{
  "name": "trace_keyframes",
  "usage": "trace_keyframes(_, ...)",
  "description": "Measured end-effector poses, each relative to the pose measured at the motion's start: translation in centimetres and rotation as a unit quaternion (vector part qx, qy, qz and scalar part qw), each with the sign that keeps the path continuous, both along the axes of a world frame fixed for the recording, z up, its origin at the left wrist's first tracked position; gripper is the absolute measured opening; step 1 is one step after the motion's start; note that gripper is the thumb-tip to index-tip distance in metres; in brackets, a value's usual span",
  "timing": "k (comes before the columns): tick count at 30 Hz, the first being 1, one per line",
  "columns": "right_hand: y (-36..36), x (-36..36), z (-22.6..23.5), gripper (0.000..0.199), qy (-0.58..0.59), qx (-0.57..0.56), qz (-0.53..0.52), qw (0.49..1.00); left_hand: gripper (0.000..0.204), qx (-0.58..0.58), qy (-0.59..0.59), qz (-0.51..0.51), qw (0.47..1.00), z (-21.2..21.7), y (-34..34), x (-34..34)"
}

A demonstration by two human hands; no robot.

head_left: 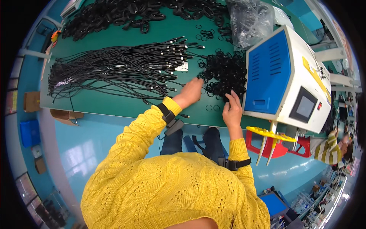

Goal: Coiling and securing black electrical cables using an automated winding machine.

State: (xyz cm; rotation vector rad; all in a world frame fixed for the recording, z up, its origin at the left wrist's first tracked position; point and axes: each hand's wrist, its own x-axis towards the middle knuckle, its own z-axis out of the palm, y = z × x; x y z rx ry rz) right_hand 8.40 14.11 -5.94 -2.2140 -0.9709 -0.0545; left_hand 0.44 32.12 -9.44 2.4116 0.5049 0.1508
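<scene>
A heap of small black rubber rings (223,72) lies on the green table, left of the blue and white machine. My left hand (190,92) is at the heap's left edge with its fingers pressed together; what they hold, if anything, is too small to make out. At the near edge of the heap, my right hand (232,111) has its fingers stretched out and partly apart, the tips touching the rings. A long bundle of black cables (118,70) with small metal connectors lies to the left of my left hand.
The blue and white machine (284,76) with a small screen stands at the right, a yellow plate (268,134) at its front. Coiled black cables (114,17) and a clear plastic bag (251,23) are at the back. A person in a striped sleeve (328,150) sits far right.
</scene>
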Motion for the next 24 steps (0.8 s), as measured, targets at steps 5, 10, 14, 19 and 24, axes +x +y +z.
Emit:
trace_keyframes(5,2.0,1.9,-0.5,0.032,-0.014,0.069,0.018,0.997,0.024,-0.102,-0.172,0.018,0.98,-1.3,-2.1,2.2)
trace_keyframes(10,3.7,1.7,-0.9,0.031,-0.016,0.116,0.046,0.992,0.023,-0.111,-0.241,0.055,0.963,-0.2,-2.2,1.1)
trace_keyframes(14,2.6,1.4,-1.6,0.03,-0.04,0.106,0.105,0.988,0.02,0.047,-0.207,0.022,0.977,0.5,-1.3,-0.4)
trace_keyframes(19,0.7,1.8,-2.3,0.03,-0.044,0.088,0.13,0.987,0.015,-0.06,-0.191,0.109,0.974,1.4,-1.3,-1.0)
trace_keyframes(24,0.2,2.2,-2.5,0.029,-0.105,0.075,0.164,0.978,0.014,-0.033,-0.261,0.199,0.944,1.6,0.2,-2.7)
